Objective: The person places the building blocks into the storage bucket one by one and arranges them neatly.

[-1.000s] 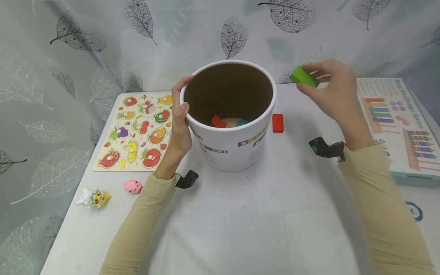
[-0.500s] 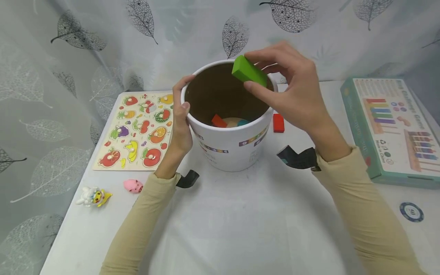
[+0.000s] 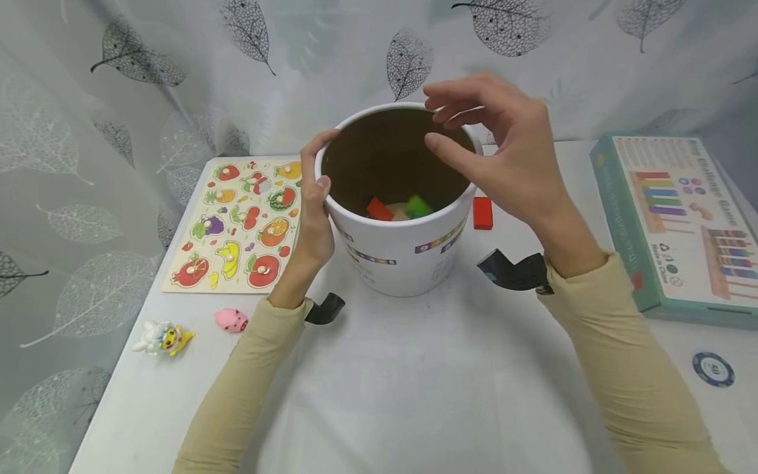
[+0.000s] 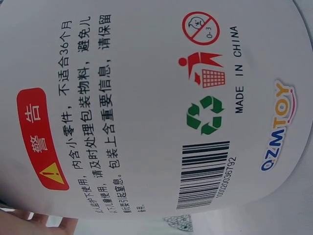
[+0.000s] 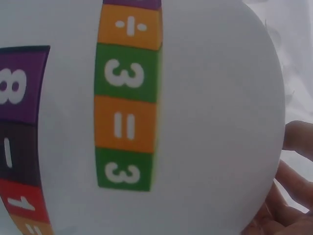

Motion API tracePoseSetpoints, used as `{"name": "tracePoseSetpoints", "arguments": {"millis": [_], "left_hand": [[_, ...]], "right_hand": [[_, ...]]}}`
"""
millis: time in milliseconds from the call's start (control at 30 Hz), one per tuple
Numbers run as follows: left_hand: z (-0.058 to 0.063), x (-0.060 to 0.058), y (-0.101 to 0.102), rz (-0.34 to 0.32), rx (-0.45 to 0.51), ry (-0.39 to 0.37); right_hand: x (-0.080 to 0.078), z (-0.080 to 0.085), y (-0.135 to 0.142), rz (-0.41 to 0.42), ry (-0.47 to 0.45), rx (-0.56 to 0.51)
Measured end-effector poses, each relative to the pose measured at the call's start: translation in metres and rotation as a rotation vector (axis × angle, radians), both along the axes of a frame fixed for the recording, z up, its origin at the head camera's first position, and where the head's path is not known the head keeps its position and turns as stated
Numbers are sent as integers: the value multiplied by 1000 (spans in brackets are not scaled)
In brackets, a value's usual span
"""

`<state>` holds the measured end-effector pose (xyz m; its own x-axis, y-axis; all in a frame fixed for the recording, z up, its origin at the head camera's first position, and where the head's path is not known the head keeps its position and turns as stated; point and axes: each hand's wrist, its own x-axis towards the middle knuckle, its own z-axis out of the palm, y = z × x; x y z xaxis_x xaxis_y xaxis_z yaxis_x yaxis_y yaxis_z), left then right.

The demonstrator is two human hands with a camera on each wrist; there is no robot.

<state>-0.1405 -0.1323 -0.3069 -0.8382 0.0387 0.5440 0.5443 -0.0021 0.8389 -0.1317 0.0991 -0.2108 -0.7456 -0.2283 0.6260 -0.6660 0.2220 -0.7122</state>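
Note:
A tall white bucket (image 3: 393,263) stands upright on the table, its printed side filling both wrist views. My left hand (image 3: 314,207) grips its left rim, with the thumb over the edge. Above the right rim, my right hand (image 3: 497,145) holds nothing; its thumb and fingers are spread apart. Down inside the bucket lie a green block (image 3: 418,207), a red block (image 3: 379,209) and a pale piece partly hidden by the front rim. Outside, just right of the bucket, another red block (image 3: 482,213) lies on the table.
A wooden fruit puzzle board (image 3: 237,230) lies at the left. In front of it are a pink pig toy (image 3: 231,320) and a yellow-and-white figurine (image 3: 164,338). A teal game box (image 3: 681,224) and a round chip (image 3: 713,368) are at the right. A leaf-patterned curtain (image 3: 331,59) hangs behind.
My right hand has brought the green block leftward over the bucket and let it go; the block now lies inside. The left hand keeps its grip on the rim.

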Motion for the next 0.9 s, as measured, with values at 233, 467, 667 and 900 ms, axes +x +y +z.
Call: {"name": "tracePoseSetpoints", "arguments": {"millis": [233,467,667,900], "left_hand": [[0,0,1,-1,2,-2],[1,-1,1,-10,9,0],[0,0,0,-6,11,-6],[1,0,1,-9,16,-1]], "right_hand": [[-5,3,17,5,135,-11],[-12,-9,45,-54,28,-105],[-28,-53,65,-204,-208,171],[-45,-110,78,-135,-442,507]]}}
